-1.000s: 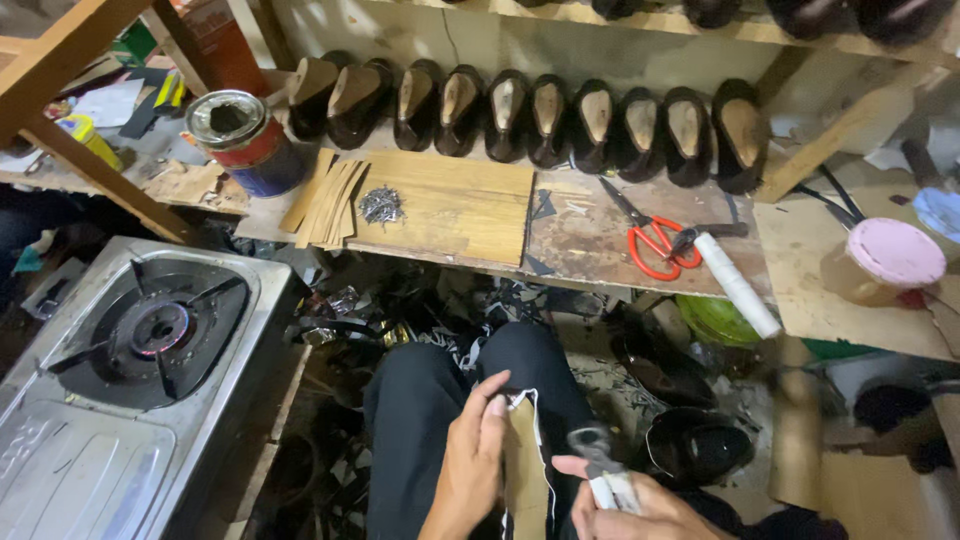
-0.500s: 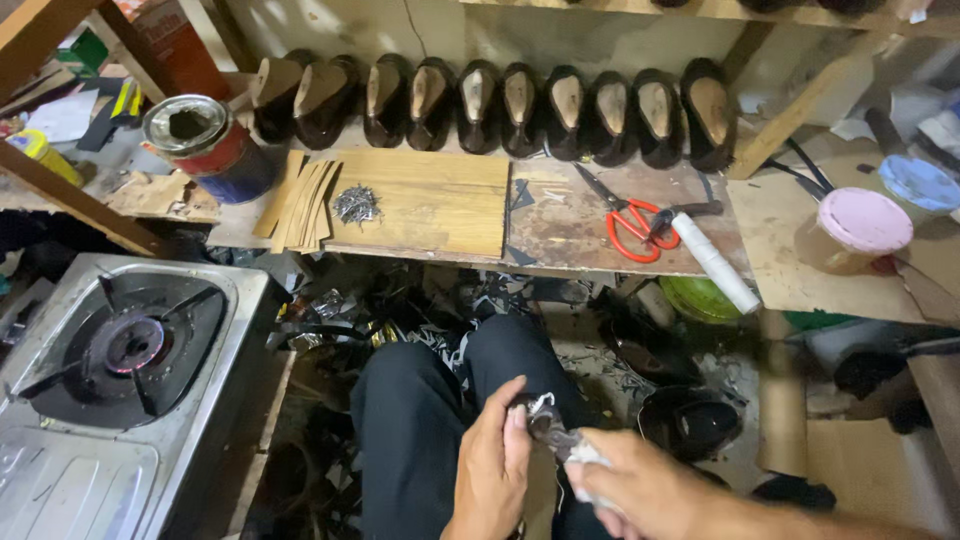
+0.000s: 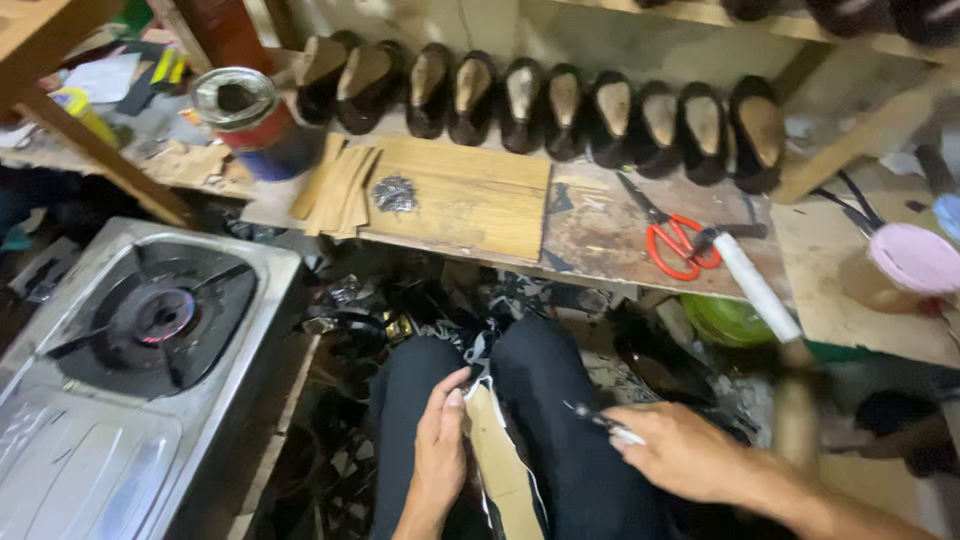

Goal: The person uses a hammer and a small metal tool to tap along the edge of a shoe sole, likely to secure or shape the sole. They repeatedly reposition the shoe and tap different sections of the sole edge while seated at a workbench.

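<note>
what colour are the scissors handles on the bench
Red-orange handles on the scissors, clearest in the head view.

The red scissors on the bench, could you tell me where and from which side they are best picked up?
Take the scissors by the red loops, coming from the near bench edge. The loops lie towards the person, while the dark blades point away to the back left. A white-wrapped hammer handle lies close on their right, so approach slightly from the left.

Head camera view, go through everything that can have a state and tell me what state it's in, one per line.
Gas stove: burner lit, faint flame.
Tin can: open, no lid.
Red-handled scissors: closed, lying flat on the bench.
Shoes: lined up in a row, soles facing out.
Left hand: gripping the tan sole piece on the lap.
Right hand: closed on a small tool.
</note>
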